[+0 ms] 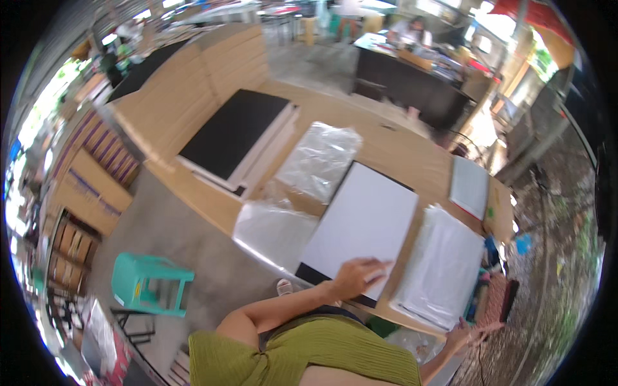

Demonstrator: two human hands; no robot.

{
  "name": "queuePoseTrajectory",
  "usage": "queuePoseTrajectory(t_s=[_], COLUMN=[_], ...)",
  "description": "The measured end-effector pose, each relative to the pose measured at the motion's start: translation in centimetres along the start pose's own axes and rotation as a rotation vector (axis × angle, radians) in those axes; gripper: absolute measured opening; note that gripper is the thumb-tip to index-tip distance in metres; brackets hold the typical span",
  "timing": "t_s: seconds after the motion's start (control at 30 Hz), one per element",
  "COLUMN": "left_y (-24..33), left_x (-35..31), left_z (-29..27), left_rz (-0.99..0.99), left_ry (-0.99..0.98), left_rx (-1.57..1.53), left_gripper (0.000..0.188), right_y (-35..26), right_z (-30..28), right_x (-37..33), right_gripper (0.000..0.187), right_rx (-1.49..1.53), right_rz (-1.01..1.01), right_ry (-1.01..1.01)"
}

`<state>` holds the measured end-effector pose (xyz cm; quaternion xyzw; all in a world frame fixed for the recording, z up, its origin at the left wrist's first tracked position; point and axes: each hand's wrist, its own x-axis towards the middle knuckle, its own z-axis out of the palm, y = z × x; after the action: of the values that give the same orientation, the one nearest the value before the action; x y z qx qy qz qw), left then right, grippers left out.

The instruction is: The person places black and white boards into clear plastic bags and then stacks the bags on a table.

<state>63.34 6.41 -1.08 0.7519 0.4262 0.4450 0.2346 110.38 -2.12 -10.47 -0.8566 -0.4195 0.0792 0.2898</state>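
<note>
A white sheet (370,215) lies on a black board (311,275) that shows along its edges. My left hand (359,278) is over the sheet's near right corner, its fingers blurred by motion; a pale patch shows between them, and I cannot tell whether they hold anything. To the right is a stack of clear plastic sleeves (441,267). Beside the stack's near corner, at the table edge, my right hand (462,336) reaches outward with fingers apart, close to a pinkish textured bundle (494,299).
Clear plastic sheets (322,161) lie left of the board on the cardboard-covered table (360,119). Farther left rests a stack of black and white boards (235,135) before an upright cardboard panel (206,61). A grey-white pack (468,186) sits at the right. A green stool (151,283) stands on the floor.
</note>
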Motion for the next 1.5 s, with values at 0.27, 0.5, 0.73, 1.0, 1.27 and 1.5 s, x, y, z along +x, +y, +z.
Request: queuePoseTrajectory(t_s=[0.27,0.5,0.73,1.0,1.27,1.5], left_y=[-20.0,-21.0,-13.6,-11.2,-10.1,-17.3], left_x=[-13.8,-13.3,-11.2,-9.9,-8.2,-9.6], left_z=[-14.0,-18.8,-23.6,-23.8,-24.4,-20.3], left_rz=[-0.728,-0.893,-0.775,-0.576,-0.644,-0.956], left_ry=[0.714,0.688,0.548,0.461,0.314,0.056], left_rx=[0.772,0.930,0.609,-0.095,0.050,-1.473], left_gripper=[0.017,0.013,0.017,0.026,0.033,0.036], right_y=[-26.2,-41.5,-48.7,-54.0,-52.6,-53.0], right_z=[4.7,8.6,13.8,21.4,23.1,23.2], right_x=[-4.0,-10.9,-17.7,-23.7,-22.9,-21.9], right_gripper=[0.021,0.021,0.022,0.022,0.010,0.019], right_rx=[0.268,0.548,0.561,0.529,0.745,0.868], right_rz=[-0.471,-0.835,-1.186,-1.285,-1.116,-1.228], right_ry=[-0.195,-0.542,-0.859,-1.078,-0.911,-0.815])
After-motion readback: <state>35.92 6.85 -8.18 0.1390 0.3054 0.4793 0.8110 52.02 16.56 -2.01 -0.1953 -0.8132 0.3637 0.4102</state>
